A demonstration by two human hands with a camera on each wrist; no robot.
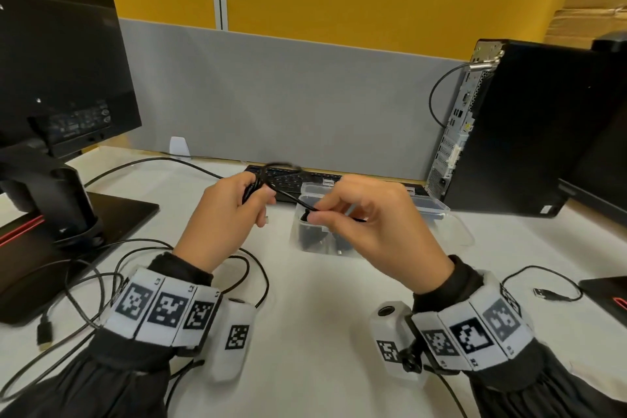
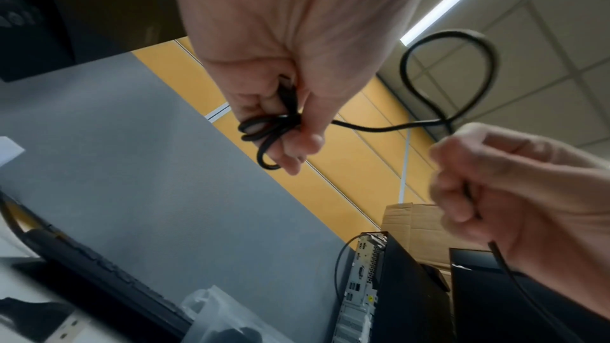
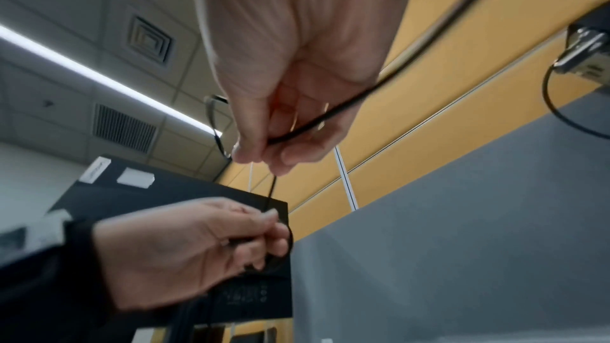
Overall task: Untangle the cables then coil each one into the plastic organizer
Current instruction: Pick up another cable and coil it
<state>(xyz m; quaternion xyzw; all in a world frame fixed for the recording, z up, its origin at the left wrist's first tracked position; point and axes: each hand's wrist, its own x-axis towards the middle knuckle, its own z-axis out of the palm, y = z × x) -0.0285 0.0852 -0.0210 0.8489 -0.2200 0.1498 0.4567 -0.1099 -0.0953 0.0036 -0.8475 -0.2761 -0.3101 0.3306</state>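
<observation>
White desk (image 1: 322, 299), grey partition behind. Left hand (image 1: 224, 214) clamping small coils of black cable (image 1: 288, 195), right hand (image 1: 366, 217) pinching its free run above organizer (image 1: 437, 210). Risk: slack loop kinking, coils springing loose.

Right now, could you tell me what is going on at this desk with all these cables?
A person is coiling a thin black cable above the desk. The left hand grips a small bundle of finished loops, while the right hand pinches the free length and feeds another loop across. The clear plastic organizer sits open just behind the hands, with something dark already inside. More black cables lie loose on the desk to the left.
</observation>
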